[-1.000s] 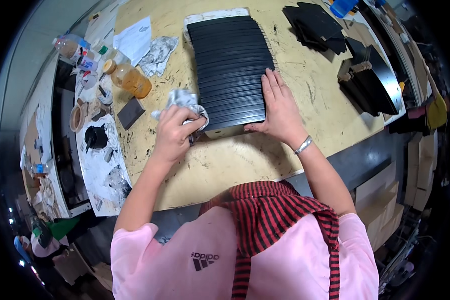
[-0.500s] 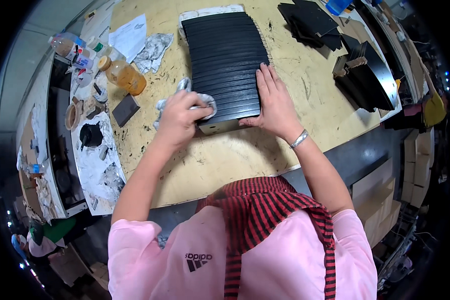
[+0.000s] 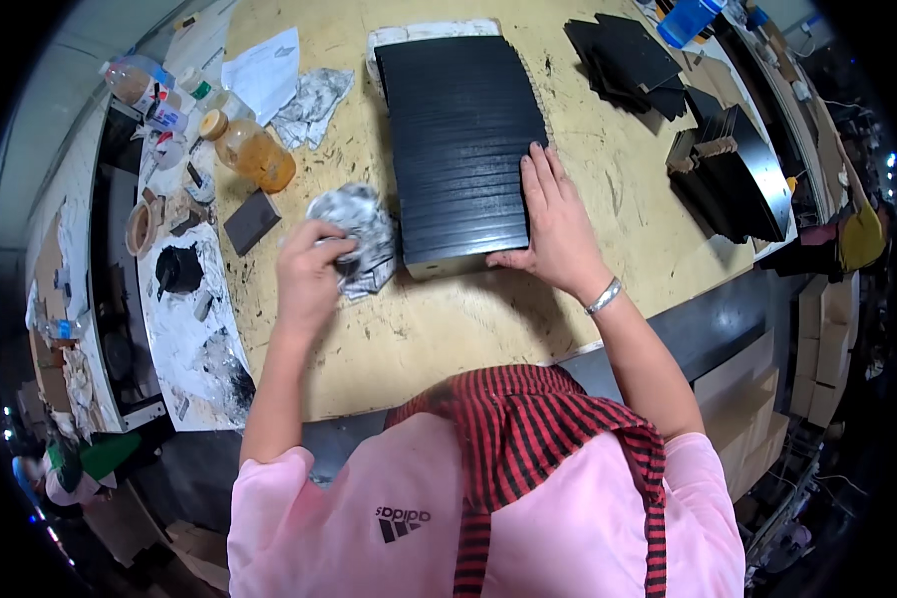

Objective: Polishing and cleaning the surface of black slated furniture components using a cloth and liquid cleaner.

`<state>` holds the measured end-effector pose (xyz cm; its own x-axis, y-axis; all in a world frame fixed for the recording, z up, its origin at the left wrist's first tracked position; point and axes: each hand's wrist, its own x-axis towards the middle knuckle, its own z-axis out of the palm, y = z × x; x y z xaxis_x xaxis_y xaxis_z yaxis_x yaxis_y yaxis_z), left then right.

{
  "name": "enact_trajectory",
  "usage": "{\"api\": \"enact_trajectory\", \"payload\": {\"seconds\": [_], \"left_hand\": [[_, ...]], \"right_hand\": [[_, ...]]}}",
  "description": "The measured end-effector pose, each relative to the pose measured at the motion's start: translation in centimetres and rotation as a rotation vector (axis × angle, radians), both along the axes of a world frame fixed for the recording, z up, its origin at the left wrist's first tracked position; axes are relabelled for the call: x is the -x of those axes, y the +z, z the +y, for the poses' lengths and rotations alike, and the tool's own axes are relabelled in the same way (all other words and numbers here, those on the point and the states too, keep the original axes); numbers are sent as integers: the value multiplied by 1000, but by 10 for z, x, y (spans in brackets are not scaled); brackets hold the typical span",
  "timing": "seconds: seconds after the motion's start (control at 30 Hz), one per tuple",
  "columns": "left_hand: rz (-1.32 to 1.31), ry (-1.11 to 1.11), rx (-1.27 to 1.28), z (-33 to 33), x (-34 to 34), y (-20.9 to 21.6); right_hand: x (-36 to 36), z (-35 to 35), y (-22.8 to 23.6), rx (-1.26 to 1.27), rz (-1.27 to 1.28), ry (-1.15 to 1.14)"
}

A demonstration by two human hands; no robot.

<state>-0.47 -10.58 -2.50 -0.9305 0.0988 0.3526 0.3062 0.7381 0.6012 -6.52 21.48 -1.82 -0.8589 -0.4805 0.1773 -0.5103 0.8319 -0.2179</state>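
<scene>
A long stack of thin black panels (image 3: 463, 149) lies on the worktable, with its glossy edges facing up and a pale block end toward me. My right hand (image 3: 560, 227) rests against its right side near the close end, fingers stretched along the edge and thumb at the front corner. To the left of the stack, my left hand (image 3: 311, 274) is closed on a crumpled grey-stained rag (image 3: 357, 234), apart from the panels. The fingertips of that hand are partly lost in the cloth folds.
A dark rectangular block (image 3: 252, 222) and an orange-tinted bottle (image 3: 254, 154) stand left of the rag. Behind them lie a second stained cloth (image 3: 314, 108) and a paper sheet (image 3: 261, 75). Loose black panels (image 3: 628, 65) and another panel stack (image 3: 733, 174) occupy the right side.
My left hand has pulled the rag off the stack's near left corner and moved left and slightly toward me. My right hand stays against the stack's right side.
</scene>
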Motion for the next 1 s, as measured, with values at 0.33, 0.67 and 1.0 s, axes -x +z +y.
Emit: {"api": "enact_trajectory", "payload": {"seconds": [0.33, 0.67, 1.0], "left_hand": [[221, -186, 133, 79, 102, 23], [217, -125, 58, 40, 103, 13], [233, -130, 21, 45, 105, 5]], "right_hand": [[0, -2, 4, 15, 11, -3], [0, 0, 1, 66, -26, 7], [4, 0, -3, 30, -14, 8]]}}
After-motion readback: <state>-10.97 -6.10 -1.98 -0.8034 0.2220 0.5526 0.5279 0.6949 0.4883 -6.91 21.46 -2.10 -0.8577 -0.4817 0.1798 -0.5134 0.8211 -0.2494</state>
